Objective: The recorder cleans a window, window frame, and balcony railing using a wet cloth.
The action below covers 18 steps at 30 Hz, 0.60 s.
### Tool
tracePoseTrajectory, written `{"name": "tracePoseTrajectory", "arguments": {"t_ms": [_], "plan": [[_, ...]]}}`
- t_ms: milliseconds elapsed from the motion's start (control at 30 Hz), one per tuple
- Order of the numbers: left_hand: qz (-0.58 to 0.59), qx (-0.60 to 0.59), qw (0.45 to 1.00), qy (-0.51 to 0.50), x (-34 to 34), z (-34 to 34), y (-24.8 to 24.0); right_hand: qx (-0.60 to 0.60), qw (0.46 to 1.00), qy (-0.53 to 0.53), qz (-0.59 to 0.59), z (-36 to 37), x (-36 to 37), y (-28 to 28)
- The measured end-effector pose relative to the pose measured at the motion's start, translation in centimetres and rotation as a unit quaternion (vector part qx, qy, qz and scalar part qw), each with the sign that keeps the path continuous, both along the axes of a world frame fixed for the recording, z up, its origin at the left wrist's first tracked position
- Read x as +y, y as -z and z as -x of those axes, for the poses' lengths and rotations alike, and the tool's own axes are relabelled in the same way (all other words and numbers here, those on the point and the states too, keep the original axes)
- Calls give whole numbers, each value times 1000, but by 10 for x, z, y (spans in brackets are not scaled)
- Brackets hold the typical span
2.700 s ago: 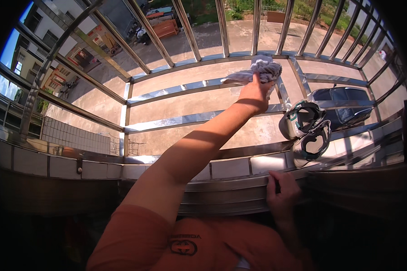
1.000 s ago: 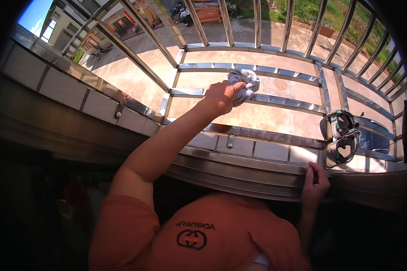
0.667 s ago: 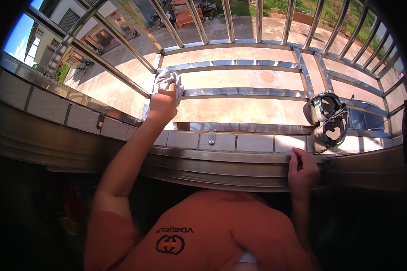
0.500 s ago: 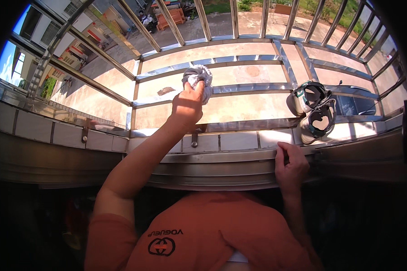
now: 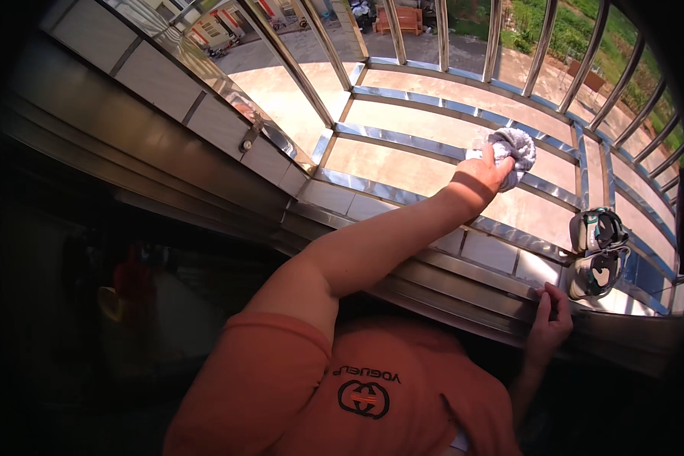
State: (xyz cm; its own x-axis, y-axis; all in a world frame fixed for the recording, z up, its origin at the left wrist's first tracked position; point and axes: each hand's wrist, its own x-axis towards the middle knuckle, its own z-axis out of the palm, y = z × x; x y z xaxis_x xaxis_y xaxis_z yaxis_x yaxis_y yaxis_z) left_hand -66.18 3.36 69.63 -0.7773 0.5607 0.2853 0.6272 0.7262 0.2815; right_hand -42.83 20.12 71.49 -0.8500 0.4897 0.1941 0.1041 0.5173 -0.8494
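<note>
My left hand (image 5: 480, 178) is stretched out over the window sill, its fingers closed round a bunched grey-and-white cloth (image 5: 515, 152). The cloth touches a flat metal bar (image 5: 551, 190) of the cage floor outside the window. Lower right, my right hand (image 5: 552, 323) rests at the edge of the metal window frame (image 5: 463, 285), fingers loosely curled and nothing visible in them. Just beyond it a pair of shoes (image 5: 594, 277), pale with dark and green parts, sits on the bars.
Upright metal bars (image 5: 442, 34) fence the far side. White tiles (image 5: 490, 251) line the sill, and a small metal fitting (image 5: 247, 143) sticks out at the left. Through the gaps show a concrete yard (image 5: 403, 163) far below and green plants (image 5: 566, 34).
The view has turned, tilting the window frame. My left hand has moved the cloth rightward along the bars, closer to the shoes. My right hand stays by the frame.
</note>
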Motion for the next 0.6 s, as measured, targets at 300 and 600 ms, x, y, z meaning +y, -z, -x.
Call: {"name": "tracePoseTrajectory", "arguments": {"t_ms": [300,600], "plan": [[-70,59,979,-185,-204,-8,-40,61,996,-6,71,9,-24,-26],[-242,-114,959,-93,-142,-143,-84,-81,787,-399,462,158,-163,-63]]}}
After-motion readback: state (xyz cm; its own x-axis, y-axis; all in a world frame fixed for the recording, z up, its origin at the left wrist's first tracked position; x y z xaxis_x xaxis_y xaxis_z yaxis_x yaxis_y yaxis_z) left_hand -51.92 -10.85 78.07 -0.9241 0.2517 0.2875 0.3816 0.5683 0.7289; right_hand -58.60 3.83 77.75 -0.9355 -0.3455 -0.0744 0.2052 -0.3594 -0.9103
